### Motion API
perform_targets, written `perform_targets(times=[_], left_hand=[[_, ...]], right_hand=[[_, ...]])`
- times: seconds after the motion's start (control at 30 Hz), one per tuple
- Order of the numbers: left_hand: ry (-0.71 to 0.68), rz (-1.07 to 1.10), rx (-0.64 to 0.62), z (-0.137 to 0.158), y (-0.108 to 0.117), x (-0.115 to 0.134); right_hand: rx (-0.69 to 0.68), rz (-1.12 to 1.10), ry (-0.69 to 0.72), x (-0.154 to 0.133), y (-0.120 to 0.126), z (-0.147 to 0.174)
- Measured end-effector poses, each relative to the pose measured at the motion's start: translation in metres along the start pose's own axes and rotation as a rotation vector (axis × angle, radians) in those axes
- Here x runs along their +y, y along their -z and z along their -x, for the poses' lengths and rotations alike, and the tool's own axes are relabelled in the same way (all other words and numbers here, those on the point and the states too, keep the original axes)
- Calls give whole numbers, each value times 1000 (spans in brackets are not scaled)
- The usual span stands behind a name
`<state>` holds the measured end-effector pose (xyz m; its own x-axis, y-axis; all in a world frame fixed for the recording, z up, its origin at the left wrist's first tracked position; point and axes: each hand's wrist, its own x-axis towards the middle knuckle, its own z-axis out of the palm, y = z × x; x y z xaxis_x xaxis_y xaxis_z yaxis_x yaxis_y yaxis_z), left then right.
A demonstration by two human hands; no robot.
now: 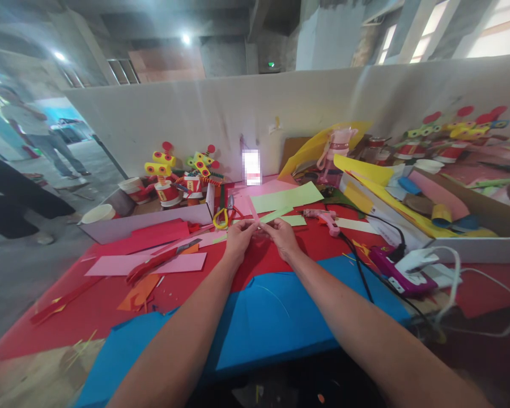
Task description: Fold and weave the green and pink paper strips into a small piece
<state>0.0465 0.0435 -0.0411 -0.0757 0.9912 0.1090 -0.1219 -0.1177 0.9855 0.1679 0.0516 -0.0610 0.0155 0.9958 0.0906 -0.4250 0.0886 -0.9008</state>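
My left hand and my right hand meet over the red table covering, thumbs and fingertips pinched together. Between them they hold narrow paper strips, a pink strip and a light green strip, whose ends come together at the fingertips. The exact fold or overlap is hidden by my fingers. Beyond my hands lies a light green paper sheet on pink paper. Yellow-handled scissors rest left of my left hand. A pink glue gun lies to the right of my right hand.
Paper-cup figures stand in a shallow box at back left. A purple power strip with cables lies at right, beside a box of coloured paper. A lit phone screen leans against the white partition. A person stands far left.
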Motion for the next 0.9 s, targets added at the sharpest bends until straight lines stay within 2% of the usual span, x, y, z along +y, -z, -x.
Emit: perform_targets(times=[0.3, 0.47, 0.7, 0.9], left_hand=[[-3, 14, -12, 0, -1, 1], [-31, -48, 45, -1, 1, 3], [-33, -13, 65, -6, 5, 1], [-30, 44, 49, -6, 6, 2]], right_hand=[[-6, 117, 18, -4, 0, 1], [74, 180, 60, -10, 5, -3], [180, 51, 160, -23, 18, -14], [345, -134, 262, -30, 22, -17]])
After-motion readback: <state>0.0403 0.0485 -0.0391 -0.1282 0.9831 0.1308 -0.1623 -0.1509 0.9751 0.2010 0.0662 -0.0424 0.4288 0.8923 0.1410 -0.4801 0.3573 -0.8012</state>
